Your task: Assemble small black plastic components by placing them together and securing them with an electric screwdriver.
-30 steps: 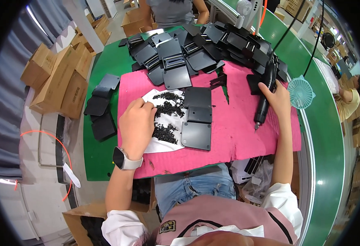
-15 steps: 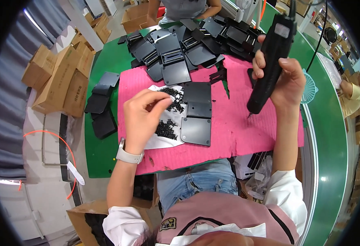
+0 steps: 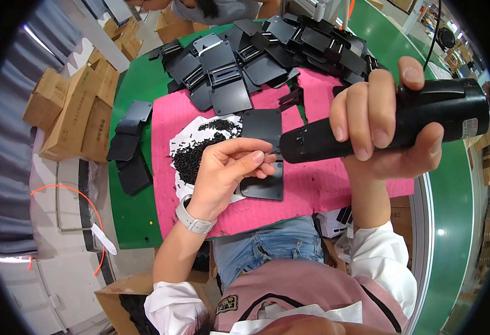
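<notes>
My right hand (image 3: pixel 370 120) is wrapped round a black electric screwdriver (image 3: pixel 323 139), held level with its tip pointing left. At that tip my left hand (image 3: pixel 231 167) pinches thumb and forefinger together; whatever is between them is too small to make out. Under both hands lies a black hinged plate assembly (image 3: pixel 263 123), its middle partly covered by my left fingers. Beside it, a heap of small black screws (image 3: pixel 192 162) rests on a white cloth or sheet (image 3: pixel 177 144). All of these are over a pink mat (image 3: pixel 312 190).
A large pile of black plate assemblies (image 3: pixel 231 95) fills the far side of the green table (image 3: pixel 127 223). Several more black plates (image 3: pixel 125 144) lie at the left edge. Cardboard boxes (image 3: pixel 77 111) stand left of the table. Another person (image 3: pixel 222 12) is across it.
My left hand has moved from the screw heap to the right, near the screwdriver's tip. The screwdriver has swung from upright to level, its tip now toward my left fingers.
</notes>
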`<state>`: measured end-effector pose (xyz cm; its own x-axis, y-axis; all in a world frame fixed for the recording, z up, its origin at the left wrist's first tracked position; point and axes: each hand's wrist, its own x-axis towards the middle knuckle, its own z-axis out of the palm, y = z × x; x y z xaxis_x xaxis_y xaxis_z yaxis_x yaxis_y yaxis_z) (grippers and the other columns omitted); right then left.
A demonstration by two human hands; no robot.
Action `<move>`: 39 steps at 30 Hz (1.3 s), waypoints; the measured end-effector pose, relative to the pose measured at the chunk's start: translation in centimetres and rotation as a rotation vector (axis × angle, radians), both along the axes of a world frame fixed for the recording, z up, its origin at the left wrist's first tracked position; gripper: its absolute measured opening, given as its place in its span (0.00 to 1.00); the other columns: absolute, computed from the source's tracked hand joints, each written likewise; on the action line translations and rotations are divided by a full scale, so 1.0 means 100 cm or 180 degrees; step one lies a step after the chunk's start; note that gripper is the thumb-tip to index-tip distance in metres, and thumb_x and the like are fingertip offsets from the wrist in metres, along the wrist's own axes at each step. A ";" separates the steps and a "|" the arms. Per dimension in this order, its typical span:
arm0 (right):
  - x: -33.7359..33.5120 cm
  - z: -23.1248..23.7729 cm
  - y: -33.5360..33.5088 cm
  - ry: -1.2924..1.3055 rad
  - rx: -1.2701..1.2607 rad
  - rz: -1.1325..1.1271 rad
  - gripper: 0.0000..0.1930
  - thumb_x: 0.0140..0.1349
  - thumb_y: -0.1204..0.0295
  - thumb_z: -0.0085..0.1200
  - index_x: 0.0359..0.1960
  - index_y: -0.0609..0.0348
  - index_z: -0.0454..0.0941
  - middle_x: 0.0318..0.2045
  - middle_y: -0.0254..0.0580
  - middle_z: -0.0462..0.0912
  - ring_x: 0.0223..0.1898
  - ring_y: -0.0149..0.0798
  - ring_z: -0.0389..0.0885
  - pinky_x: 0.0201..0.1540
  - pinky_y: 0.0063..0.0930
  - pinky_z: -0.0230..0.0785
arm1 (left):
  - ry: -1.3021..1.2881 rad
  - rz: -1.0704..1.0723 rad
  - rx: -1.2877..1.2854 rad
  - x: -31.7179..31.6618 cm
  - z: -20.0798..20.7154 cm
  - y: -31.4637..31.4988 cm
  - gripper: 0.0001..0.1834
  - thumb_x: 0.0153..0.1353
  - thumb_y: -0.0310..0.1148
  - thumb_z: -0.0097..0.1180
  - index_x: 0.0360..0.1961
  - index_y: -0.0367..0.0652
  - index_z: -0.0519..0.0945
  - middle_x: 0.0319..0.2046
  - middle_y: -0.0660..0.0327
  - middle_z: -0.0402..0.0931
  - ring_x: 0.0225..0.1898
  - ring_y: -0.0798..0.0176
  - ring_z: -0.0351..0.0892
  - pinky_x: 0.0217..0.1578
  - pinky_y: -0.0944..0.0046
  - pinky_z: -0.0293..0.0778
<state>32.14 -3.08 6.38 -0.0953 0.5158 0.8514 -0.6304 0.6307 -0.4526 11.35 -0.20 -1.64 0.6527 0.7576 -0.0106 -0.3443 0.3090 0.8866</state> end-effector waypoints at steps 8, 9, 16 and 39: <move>-0.008 -0.010 0.000 0.0004 -0.0373 -0.0101 0.22 0.59 0.54 0.53 0.50 0.51 0.64 0.19 0.28 0.70 0.16 0.27 0.70 0.29 0.26 0.68 | -0.0143 -0.0133 -0.0312 -0.003 -0.007 0.000 0.12 0.61 0.28 0.55 0.43 0.32 0.78 0.33 0.52 0.81 0.32 0.63 0.83 0.33 0.70 0.77; -0.007 -0.011 0.000 0.0029 -0.0362 -0.0068 0.22 0.59 0.55 0.52 0.50 0.51 0.64 0.19 0.28 0.70 0.16 0.27 0.70 0.29 0.26 0.68 | -0.0205 -0.0154 -0.0328 -0.003 -0.007 0.000 0.11 0.61 0.28 0.55 0.43 0.32 0.78 0.33 0.52 0.81 0.32 0.63 0.83 0.34 0.70 0.77; -0.004 -0.012 0.001 0.0089 -0.0307 -0.0039 0.22 0.59 0.55 0.52 0.51 0.52 0.64 0.20 0.29 0.70 0.16 0.27 0.70 0.29 0.26 0.68 | -0.0281 -0.0177 -0.0326 -0.004 -0.008 0.000 0.11 0.61 0.27 0.55 0.43 0.33 0.78 0.33 0.52 0.81 0.33 0.62 0.83 0.35 0.68 0.78; -0.005 -0.017 0.011 -0.0734 -0.1161 -0.1035 0.21 0.56 0.63 0.52 0.46 0.61 0.62 0.16 0.36 0.67 0.11 0.28 0.62 0.17 0.23 0.58 | 0.2300 0.1542 0.2250 -0.005 -0.006 0.001 0.07 0.61 0.29 0.54 0.33 0.35 0.78 0.20 0.59 0.81 0.22 0.70 0.80 0.23 0.71 0.72</move>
<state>31.61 -1.95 4.67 -0.0448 0.8080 0.5874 -0.2872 0.5528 -0.7823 10.82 -0.07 -2.21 0.3018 0.9157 0.2653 0.3748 -0.3699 0.8501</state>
